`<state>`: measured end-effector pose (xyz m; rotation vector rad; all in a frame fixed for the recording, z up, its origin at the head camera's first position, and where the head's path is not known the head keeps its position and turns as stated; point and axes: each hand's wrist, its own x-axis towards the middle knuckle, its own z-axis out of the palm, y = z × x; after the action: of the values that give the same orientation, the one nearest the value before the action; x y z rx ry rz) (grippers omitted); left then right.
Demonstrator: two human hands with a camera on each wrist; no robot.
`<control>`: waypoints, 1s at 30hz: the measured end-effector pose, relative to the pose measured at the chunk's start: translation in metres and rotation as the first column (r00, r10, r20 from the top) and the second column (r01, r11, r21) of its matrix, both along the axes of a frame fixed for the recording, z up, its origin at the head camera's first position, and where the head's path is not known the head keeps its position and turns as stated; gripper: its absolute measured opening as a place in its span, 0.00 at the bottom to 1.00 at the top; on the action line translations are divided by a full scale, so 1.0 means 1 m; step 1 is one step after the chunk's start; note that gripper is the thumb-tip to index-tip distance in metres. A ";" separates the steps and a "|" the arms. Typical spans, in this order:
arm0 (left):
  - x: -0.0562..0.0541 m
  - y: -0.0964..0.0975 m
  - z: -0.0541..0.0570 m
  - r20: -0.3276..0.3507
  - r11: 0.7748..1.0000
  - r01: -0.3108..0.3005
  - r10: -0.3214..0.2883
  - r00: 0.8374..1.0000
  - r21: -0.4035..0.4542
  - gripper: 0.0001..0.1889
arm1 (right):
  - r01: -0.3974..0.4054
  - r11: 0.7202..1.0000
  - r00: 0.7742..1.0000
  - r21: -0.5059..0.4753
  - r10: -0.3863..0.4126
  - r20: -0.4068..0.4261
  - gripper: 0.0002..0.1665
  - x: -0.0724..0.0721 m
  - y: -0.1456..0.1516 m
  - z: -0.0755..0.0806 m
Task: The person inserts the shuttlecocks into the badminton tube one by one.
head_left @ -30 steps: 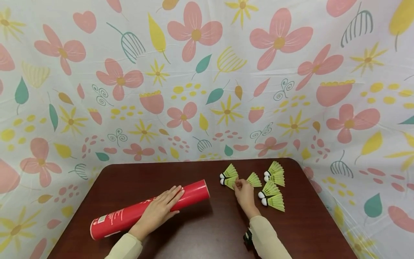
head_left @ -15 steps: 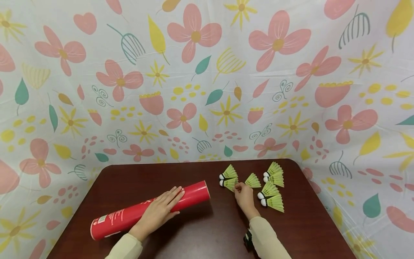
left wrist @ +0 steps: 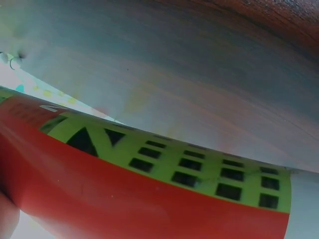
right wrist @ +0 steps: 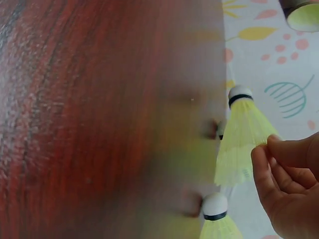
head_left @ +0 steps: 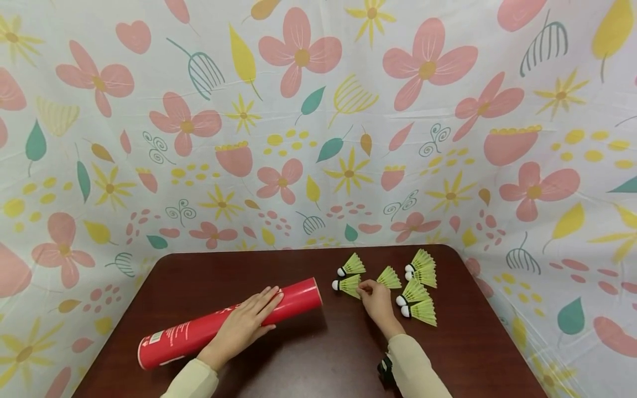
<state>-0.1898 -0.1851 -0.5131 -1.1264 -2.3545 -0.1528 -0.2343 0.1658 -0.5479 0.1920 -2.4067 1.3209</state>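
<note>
My left hand (head_left: 244,326) rests flat across a red shuttlecock tube (head_left: 184,342), which lies slantwise on the table. Its fingers stretch over the top of the tube. In the left wrist view the tube (left wrist: 149,191) shows a green and black patterned band. Between thumb and fingertips, my right hand (head_left: 377,305) pinches the feather skirt edge of a yellow shuttlecock (head_left: 347,285), its white cork pointing left. The right wrist view shows this shuttlecock (right wrist: 245,132) cork-up beside the fingers. Just behind it lies another shuttlecock (head_left: 353,264).
Right of the hand, a lone shuttlecock (head_left: 389,277) lies partly hidden by it. Farther right are a back pair of shuttlecocks (head_left: 423,265) and a front pair of shuttlecocks (head_left: 419,301). The dark brown table (head_left: 298,376) ends against a floral cloth (head_left: 318,132).
The pinched shuttlecock has shifted slightly left and toward me, apart from the one behind it. My right hand has moved slightly left with it. My left hand and the tube stay put.
</note>
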 end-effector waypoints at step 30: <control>0.000 -0.002 0.001 -0.012 1.000 0.010 -0.010 1.000 0.004 0.43 | -0.146 0.989 0.987 0.010 0.146 -0.069 0.03 0.014 -0.008 0.035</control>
<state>-0.1899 -0.1874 -0.5125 -1.1347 -2.3373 -0.1535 -0.2203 0.1575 -0.5130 0.4167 -2.3759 1.3474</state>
